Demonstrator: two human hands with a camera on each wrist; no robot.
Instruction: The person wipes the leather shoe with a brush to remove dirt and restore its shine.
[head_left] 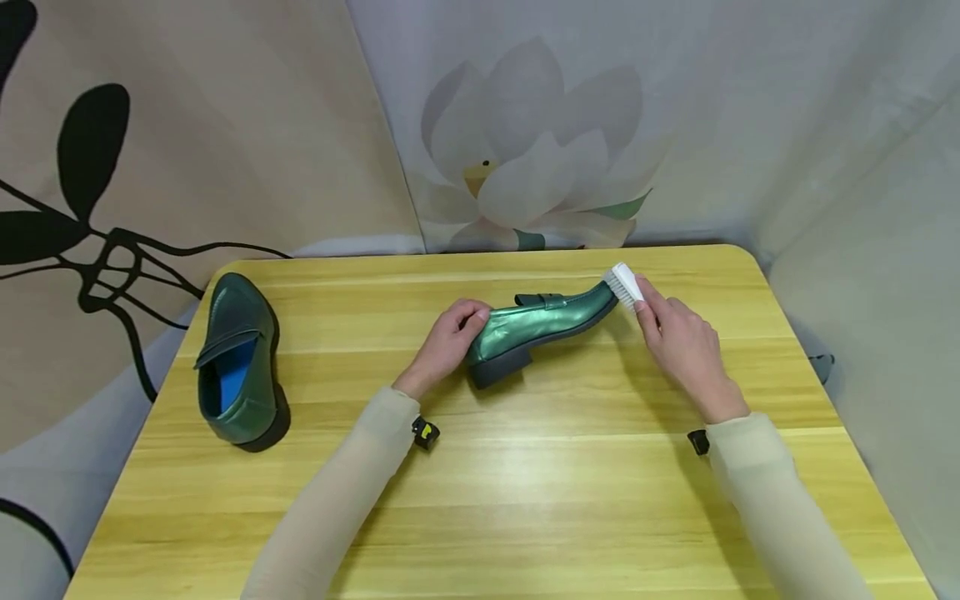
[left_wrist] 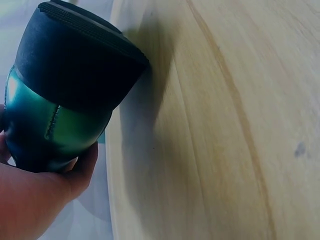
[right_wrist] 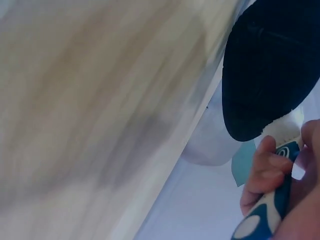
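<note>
A shiny green shoe (head_left: 551, 321) with a dark sole is held with its toe to the right, its heel toward the left. My left hand (head_left: 450, 337) grips it at the heel end; in the left wrist view the fingers curl round the back of the shoe (left_wrist: 75, 122) below its black heel. My right hand (head_left: 684, 354) holds a white-bristled brush (head_left: 624, 285), whose bristles touch the toe. From the right wrist view, the brush's blue and white handle (right_wrist: 274, 205) lies between fingers and thumb, beside the dark sole (right_wrist: 270, 65).
A second green shoe (head_left: 243, 358) with a blue insole stands upright at the left of the wooden table (head_left: 525, 500). Behind the table hangs a pale curtain (head_left: 712, 108) with a large flower print. Black leaf and line shapes show at the far left.
</note>
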